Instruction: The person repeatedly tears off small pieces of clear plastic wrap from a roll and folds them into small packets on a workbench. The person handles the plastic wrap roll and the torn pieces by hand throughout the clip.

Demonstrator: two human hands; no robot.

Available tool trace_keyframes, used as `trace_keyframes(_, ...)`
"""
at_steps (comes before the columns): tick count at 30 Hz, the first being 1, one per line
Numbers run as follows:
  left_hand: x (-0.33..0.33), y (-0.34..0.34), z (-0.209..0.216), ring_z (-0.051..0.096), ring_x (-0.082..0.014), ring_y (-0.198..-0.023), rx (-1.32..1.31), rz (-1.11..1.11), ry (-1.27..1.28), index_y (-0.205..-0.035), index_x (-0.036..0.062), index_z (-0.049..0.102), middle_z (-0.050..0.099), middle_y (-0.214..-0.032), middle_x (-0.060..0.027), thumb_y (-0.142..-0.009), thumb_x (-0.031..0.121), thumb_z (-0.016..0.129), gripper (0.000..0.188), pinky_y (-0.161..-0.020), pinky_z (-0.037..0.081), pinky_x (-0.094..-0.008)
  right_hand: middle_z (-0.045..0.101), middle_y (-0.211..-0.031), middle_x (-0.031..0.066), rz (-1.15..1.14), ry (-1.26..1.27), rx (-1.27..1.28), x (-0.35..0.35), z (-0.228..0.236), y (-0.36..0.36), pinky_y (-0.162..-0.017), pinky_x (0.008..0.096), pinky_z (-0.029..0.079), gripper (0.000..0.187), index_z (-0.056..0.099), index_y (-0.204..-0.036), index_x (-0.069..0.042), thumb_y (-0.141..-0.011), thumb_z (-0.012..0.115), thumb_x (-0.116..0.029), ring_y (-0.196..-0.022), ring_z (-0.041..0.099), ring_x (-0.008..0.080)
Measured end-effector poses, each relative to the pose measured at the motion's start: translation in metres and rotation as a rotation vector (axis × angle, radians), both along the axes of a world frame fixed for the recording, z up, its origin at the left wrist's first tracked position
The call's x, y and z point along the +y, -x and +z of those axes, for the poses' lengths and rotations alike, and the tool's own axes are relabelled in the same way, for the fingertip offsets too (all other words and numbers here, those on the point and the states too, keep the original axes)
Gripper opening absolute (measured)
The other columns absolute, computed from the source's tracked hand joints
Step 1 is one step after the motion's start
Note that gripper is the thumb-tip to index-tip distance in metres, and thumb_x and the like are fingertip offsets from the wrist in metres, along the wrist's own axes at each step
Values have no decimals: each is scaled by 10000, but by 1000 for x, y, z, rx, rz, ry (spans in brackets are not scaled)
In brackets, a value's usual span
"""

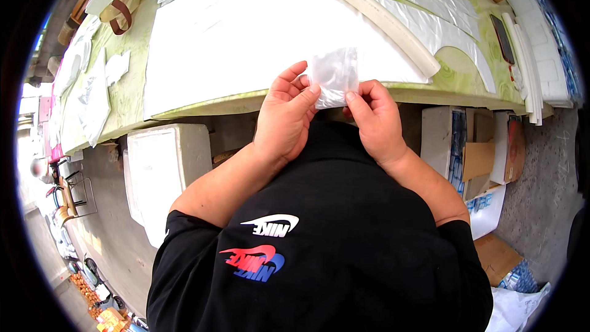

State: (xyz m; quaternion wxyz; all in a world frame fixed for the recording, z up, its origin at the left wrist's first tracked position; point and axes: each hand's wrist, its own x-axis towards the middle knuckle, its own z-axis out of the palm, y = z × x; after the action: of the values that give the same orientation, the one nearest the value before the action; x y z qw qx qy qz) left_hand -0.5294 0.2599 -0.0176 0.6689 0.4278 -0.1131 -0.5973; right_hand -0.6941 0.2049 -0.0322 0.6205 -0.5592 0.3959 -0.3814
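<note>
A small, square, clear plastic bag point(334, 74) is held upright between my two hands, just over the table's front edge. My left hand point(284, 114) pinches its lower left side between thumb and fingers, with the index finger raised a little. On the other side, my right hand point(376, 120) grips the lower right corner, thumb in front and fingers curled behind. Creases and shine run across the bag; I cannot make out whether anything is inside. Behind it lies a large white sheet point(227, 49) spread over the table.
A long pale roll point(375, 15) lies slantwise on the white sheet. Silvery film point(424, 21) and a dark phone point(502, 39) are to the right. White scraps point(95, 95) and a bag with brown handles point(126, 3) sit left. Foam boxes point(169, 169) and cartons point(479, 160) stand below.
</note>
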Motion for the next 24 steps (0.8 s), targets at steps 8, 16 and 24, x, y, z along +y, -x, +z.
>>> trace_keyframes(8,0,2,-4,569,-92,-916,105,-13,135,-1042,119,587,572,-1314,-69,-929,-39,656,206,-763,474,-237,585,-774,-1,14,23,-27,0,-5,3,-643,233,439,125,565,-951,-27,-972,654,-112,-703,521,56)
trace_keyframes(16,-5,-15,0,617,-120,-951,-71,-111,10,-1161,64,621,645,-1056,-39,-940,-51,620,249,-821,508,-267,580,-872,-13,62,31,-24,-2,-3,-3,-674,221,439,109,585,-1056,-30,-980,643,-83,-741,505,48)
trace_keyframes(24,-72,-177,32,646,-181,-993,-591,180,17,-1349,-10,570,649,-1190,-118,-912,-61,583,440,-920,526,-286,599,-948,27,46,289,21,-19,3,-4,-779,240,483,133,585,-1090,-22,-979,642,-68,-833,563,96)
